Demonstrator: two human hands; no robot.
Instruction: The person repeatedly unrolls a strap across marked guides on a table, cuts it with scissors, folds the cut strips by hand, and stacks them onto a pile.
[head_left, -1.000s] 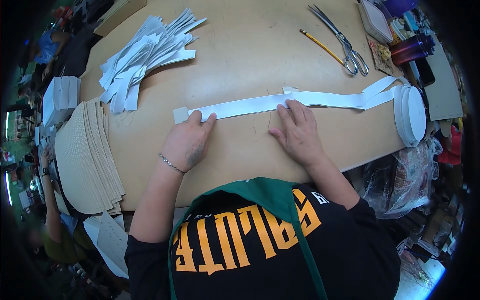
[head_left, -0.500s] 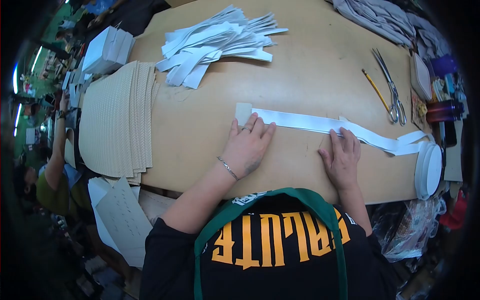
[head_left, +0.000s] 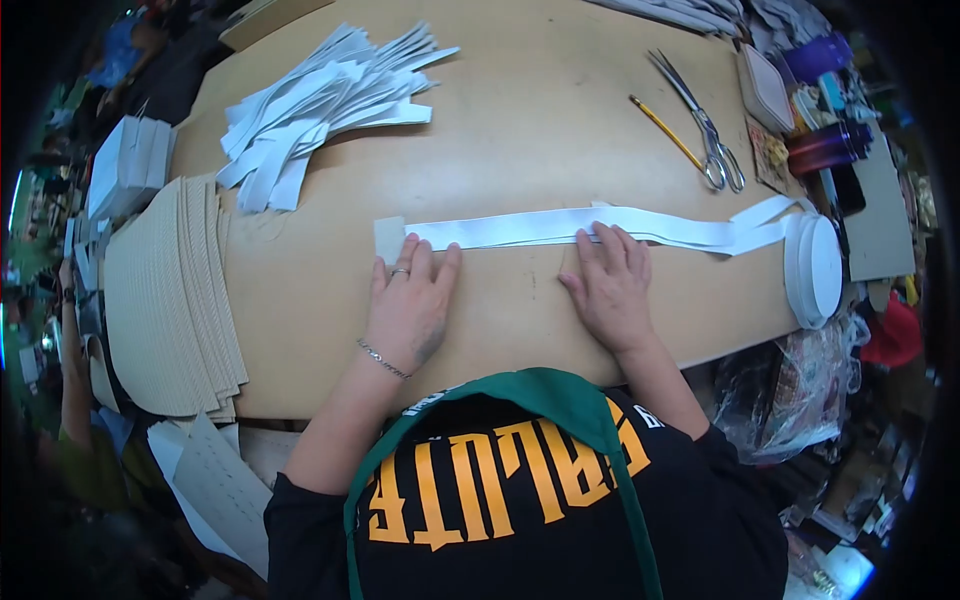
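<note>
A long white strip (head_left: 520, 229) lies across the table in layers, running from a small beige card (head_left: 389, 237) on the left to a white roll (head_left: 821, 268) on the right. My left hand (head_left: 408, 312) rests with fingers spread on the strip's left end, beside the card. Farther right, my right hand (head_left: 612, 287) lies flat, its fingertips on the strip's lower edge and the thumb apart. Near the roll the strip loops back on itself.
A heap of cut white strips (head_left: 320, 105) lies at the back left. Stacked textured beige panels (head_left: 165, 300) cover the left edge. Scissors (head_left: 712, 140) and a yellow pencil (head_left: 665, 132) lie at the back right, near a purple tumbler (head_left: 830, 147). Another person's arm (head_left: 75, 350) shows far left.
The camera view has turned, shifting the table's contents leftward and levelling the strip in view. Both hands stay on the strip with little visible change.
</note>
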